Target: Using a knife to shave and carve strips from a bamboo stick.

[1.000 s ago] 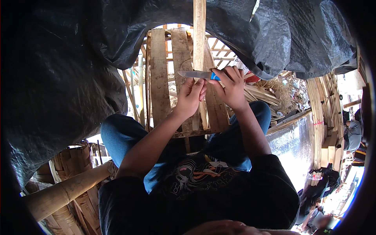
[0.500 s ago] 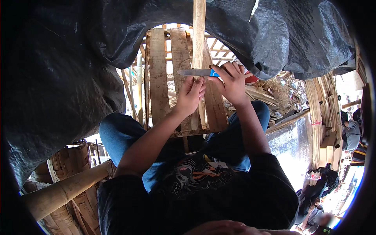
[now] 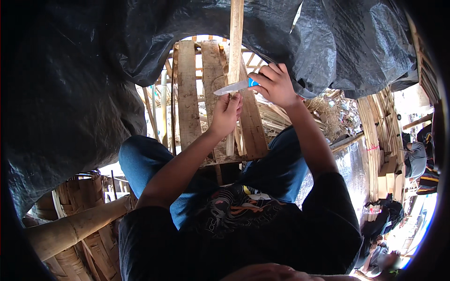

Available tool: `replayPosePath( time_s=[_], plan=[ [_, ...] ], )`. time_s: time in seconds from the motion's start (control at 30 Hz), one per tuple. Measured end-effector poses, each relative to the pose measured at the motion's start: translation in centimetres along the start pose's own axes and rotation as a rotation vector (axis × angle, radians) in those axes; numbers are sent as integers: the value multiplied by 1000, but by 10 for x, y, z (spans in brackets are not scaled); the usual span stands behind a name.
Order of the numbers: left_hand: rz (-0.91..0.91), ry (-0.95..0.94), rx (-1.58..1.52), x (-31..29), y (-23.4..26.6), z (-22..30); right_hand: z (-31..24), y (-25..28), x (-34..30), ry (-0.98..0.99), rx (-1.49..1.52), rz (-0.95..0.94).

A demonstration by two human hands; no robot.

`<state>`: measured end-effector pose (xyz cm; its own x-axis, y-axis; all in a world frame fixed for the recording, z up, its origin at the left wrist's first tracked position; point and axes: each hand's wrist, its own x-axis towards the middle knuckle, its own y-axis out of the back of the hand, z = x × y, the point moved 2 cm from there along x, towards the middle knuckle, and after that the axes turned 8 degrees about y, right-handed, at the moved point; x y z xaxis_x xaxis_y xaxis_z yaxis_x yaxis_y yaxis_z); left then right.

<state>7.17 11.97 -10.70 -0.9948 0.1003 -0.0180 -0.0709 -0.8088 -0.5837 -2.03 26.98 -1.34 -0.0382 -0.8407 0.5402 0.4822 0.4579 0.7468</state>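
Observation:
A long, pale strip of split bamboo or wood [image 3: 236, 42] runs up and away from me over a plank bench. My left hand [image 3: 227, 112] is closed around its lower part, thumb on top. In my right hand [image 3: 277, 85] is a knife [image 3: 233, 87] with a blue handle, its fingers wrapped round the grip. The blade points left and lies across the strip, just above my left fingers. Whether its edge bites into the strip is too small to tell. A short end of the strip shows below my left hand.
Wooden planks [image 3: 187, 93] form the bench between my knees. Black plastic sheeting [image 3: 65, 93] hangs at the left and overhead. A thick bamboo pole [image 3: 77, 229] lies at lower left beside woven baskets [image 3: 84, 194]. Bundled strips [image 3: 372, 136] stand at right, with people farther off.
My right hand has risen slightly, and the knife has tilted, its tip now lower than the handle and its blade catching more light. My left hand keeps its hold on the strip.

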Motion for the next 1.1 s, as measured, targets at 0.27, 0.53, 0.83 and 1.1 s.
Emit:
replayPosePath(
  time_s=[0.27, 0.53, 0.83, 1.1],
  plan=[
    [-66, -87, -54, -3, -3, -7, 125, 91, 69, -258, -404, 362],
    [-84, -70, -84, -5, 0, 0, 80, 162, 111, -368, -70, 466],
    [-50, -41, -38, -2, -6, -1, 16, 29, 43, 86, -195, -298],
    [-118, 34, -75, -4, -7, 3, 245, 154, 114, -689, -718, -44]
  ],
)
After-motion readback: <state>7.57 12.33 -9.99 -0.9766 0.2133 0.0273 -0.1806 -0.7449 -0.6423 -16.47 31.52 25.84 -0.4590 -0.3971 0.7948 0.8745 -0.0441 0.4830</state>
